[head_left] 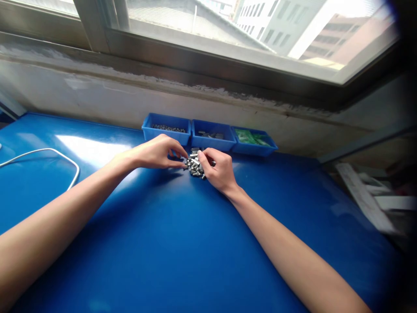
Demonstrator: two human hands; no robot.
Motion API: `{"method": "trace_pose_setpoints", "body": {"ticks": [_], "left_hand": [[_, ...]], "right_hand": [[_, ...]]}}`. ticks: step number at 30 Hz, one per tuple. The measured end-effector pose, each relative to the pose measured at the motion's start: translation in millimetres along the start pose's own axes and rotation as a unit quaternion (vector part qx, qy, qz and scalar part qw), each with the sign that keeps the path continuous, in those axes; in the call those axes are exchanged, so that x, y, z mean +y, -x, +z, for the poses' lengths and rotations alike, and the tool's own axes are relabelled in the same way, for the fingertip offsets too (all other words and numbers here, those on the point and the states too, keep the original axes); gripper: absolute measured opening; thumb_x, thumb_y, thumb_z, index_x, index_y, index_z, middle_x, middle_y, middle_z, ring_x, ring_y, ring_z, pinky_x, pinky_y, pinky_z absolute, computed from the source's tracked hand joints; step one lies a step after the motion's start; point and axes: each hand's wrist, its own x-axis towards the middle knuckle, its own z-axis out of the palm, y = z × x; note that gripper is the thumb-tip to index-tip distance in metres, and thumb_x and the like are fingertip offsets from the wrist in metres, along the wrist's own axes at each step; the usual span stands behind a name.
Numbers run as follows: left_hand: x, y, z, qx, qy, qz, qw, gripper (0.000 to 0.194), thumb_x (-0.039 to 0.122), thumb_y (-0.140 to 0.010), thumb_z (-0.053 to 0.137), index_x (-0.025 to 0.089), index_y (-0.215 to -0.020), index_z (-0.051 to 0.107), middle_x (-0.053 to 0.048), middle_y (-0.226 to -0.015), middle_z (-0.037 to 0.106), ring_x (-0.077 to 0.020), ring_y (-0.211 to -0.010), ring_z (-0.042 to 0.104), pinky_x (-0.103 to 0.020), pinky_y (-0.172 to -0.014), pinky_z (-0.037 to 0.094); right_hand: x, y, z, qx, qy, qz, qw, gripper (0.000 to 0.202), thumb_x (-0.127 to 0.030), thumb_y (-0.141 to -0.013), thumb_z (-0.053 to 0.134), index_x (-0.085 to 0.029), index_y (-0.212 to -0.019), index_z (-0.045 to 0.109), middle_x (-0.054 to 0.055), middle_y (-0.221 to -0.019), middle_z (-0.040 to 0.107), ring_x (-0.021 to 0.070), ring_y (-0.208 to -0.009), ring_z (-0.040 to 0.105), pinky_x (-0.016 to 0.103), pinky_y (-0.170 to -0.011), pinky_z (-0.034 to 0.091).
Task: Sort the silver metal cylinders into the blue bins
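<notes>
A small heap of short metal cylinders [194, 166] lies on the blue tabletop, between my two hands. At its left edge is my left hand [163, 152], the thumb and fingers apart with their tips beside the outermost pieces. My right hand [217, 168] rests over the heap's right side, fingers curled and the thumb pressed toward the index finger. Whatever it may pinch is hidden by the fingers. Part of the heap is covered by that hand.
Three blue bins stand against the wall behind the heap: the left bin [166, 136] holds small metal parts, the middle bin [213, 142] metal pieces, the right bin [254, 149] green-and-clear packets. A white cable [48, 149] lies at left. Beyond is a window [208, 48].
</notes>
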Motion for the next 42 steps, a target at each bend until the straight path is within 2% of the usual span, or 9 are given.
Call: {"method": "trace_pose_setpoints", "body": {"ticks": [3,8,16,21,25,33,35,39,42], "left_hand": [[-3.2,-1.7,6.8,-0.025,-0.053,0.046,0.997,0.025,0.032,-0.078,0.075,0.019,-0.1,0.08,-0.005,-0.092,0.077,-0.0164,-0.079,0.068,-0.021,-0.072,0.049],[-6.6,-3.5,16.2,-0.003,-0.092,0.076,0.993,0.015,0.02,-0.082,0.066,0.016,-0.092,0.075,-0.003,-0.085,0.073,-0.0135,-0.075,0.066,-0.021,-0.07,0.047],[-4.6,-4.8,20.0,0.035,-0.059,0.04,0.997,0.027,0.016,-0.08,0.062,0.015,-0.105,0.074,-0.003,-0.086,0.076,-0.014,-0.075,0.069,-0.022,-0.07,0.05],[-1.9,-6.8,15.6,0.089,0.071,-0.027,0.993,0.027,0.028,-0.083,0.067,0.014,-0.105,0.077,-0.006,-0.093,0.077,-0.0187,-0.084,0.072,-0.025,-0.076,0.055],[2.8,-6.6,14.4,0.099,0.222,-0.079,0.967,0.038,0.042,-0.081,0.075,0.013,-0.105,0.078,-0.009,-0.098,0.079,-0.0252,-0.094,0.074,-0.031,-0.084,0.058],[6.1,-5.9,14.5,0.076,0.268,-0.082,0.957,0.049,0.048,-0.072,0.084,0.015,-0.107,0.08,-0.01,-0.098,0.079,-0.0275,-0.095,0.074,-0.034,-0.085,0.06],[6.0,-7.3,15.1,0.132,0.255,-0.083,0.954,0.048,0.048,-0.071,0.084,0.014,-0.104,0.08,-0.01,-0.096,0.079,-0.0268,-0.091,0.075,-0.034,-0.084,0.06],[2.8,-8.9,13.6,0.351,0.169,-0.074,0.918,0.035,0.041,-0.074,0.082,0.013,-0.093,0.081,-0.01,-0.094,0.079,-0.0253,-0.091,0.076,-0.033,-0.087,0.061],[-2.6,-8.3,11.2,0.405,0.132,-0.081,0.901,0.033,0.035,-0.077,0.079,0.012,-0.101,0.08,-0.011,-0.097,0.079,-0.0252,-0.093,0.076,-0.034,-0.089,0.062]], "right_hand": [[0.1,0.0,0.1,0.003,0.002,0.0,1.0,0.036,-0.037,-0.099,0.053,-0.021,-0.066,0.051,0.0,-0.062,0.055,0.0135,-0.058,0.048,0.03,-0.062,0.037],[0.0,0.1,0.7,0.01,0.003,-0.009,1.0,0.036,-0.035,-0.099,0.053,-0.02,-0.066,0.05,-0.001,-0.062,0.053,0.0128,-0.057,0.047,0.029,-0.061,0.036],[-0.1,-0.2,0.7,0.012,0.005,-0.008,1.0,0.036,-0.035,-0.099,0.054,-0.02,-0.066,0.051,-0.001,-0.062,0.054,0.0128,-0.057,0.047,0.029,-0.061,0.036],[1.0,0.4,0.6,0.01,0.009,-0.007,1.0,0.036,-0.036,-0.099,0.053,-0.02,-0.066,0.052,-0.001,-0.063,0.054,0.013,-0.058,0.048,0.029,-0.061,0.036],[0.6,-0.1,1.1,0.01,0.009,-0.008,1.0,0.035,-0.035,-0.099,0.053,-0.02,-0.067,0.053,0.0,-0.063,0.055,0.0129,-0.058,0.048,0.029,-0.061,0.036],[-0.2,-0.7,0.3,0.005,0.004,-0.007,1.0,0.036,-0.035,-0.099,0.053,-0.02,-0.067,0.053,0.0,-0.063,0.055,0.0131,-0.057,0.048,0.029,-0.06,0.036],[0.8,-0.5,0.6,0.004,0.006,-0.006,1.0,0.036,-0.036,-0.099,0.053,-0.02,-0.066,0.053,0.0,-0.063,0.055,0.0133,-0.058,0.048,0.029,-0.061,0.036],[1.9,-0.4,1.4,0.005,0.006,-0.008,1.0,0.036,-0.035,-0.099,0.053,-0.02,-0.067,0.052,0.0,-0.063,0.054,0.0133,-0.058,0.048,0.029,-0.062,0.036],[0.9,-0.6,1.2,0.009,0.003,-0.014,1.0,0.035,-0.034,-0.099,0.053,-0.02,-0.067,0.052,-0.001,-0.062,0.054,0.0131,-0.058,0.048,0.029,-0.062,0.036]]}}
